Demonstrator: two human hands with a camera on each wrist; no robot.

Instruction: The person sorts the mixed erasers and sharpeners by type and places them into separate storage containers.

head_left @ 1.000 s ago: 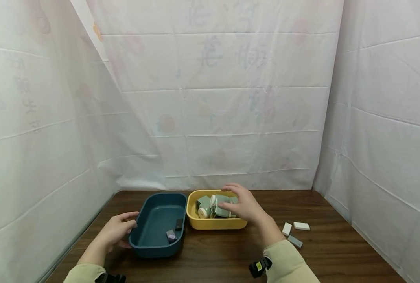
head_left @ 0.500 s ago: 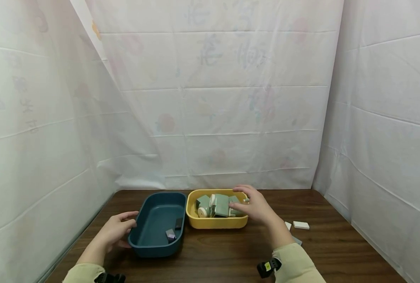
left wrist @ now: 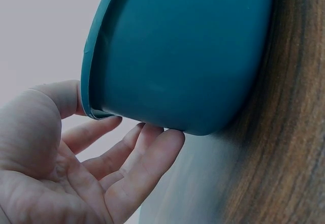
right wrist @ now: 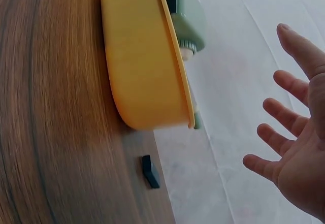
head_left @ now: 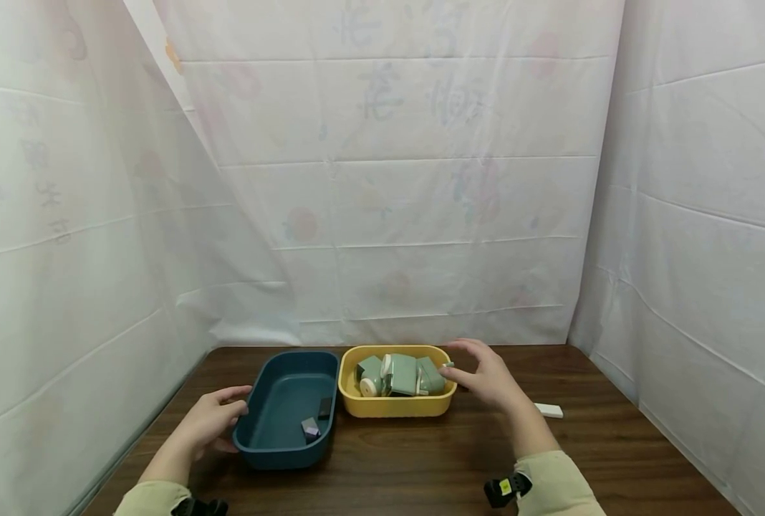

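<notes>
My left hand [head_left: 211, 423] holds the near-left side of a teal bin [head_left: 279, 459], thumb at the rim and fingertips against the outer wall [left wrist: 172, 71]. Two small dark blocks [head_left: 311, 430] lie inside it. Just right stands a yellow bin [head_left: 395, 408], whose side fills much of the right wrist view. Several pale green bottles [head_left: 403, 374] with whitish caps lie in it. My right hand [head_left: 488, 376] hovers by the yellow bin's right end, fingers spread and holding nothing; its palm [right wrist: 304, 183] shows apart from the bin in the right wrist view.
A white block [head_left: 549, 411] lies on the brown wooden table [head_left: 408, 466], partly behind my right forearm. The right wrist view shows a small dark piece [right wrist: 150, 172] on the table beyond the yellow bin. White sheets [head_left: 382, 215] enclose the table's back and sides.
My right hand has moved right, from over the yellow bin to its right end, uncovering the bottles. My forearm now hides a white block and a grey block. The left hand stays put.
</notes>
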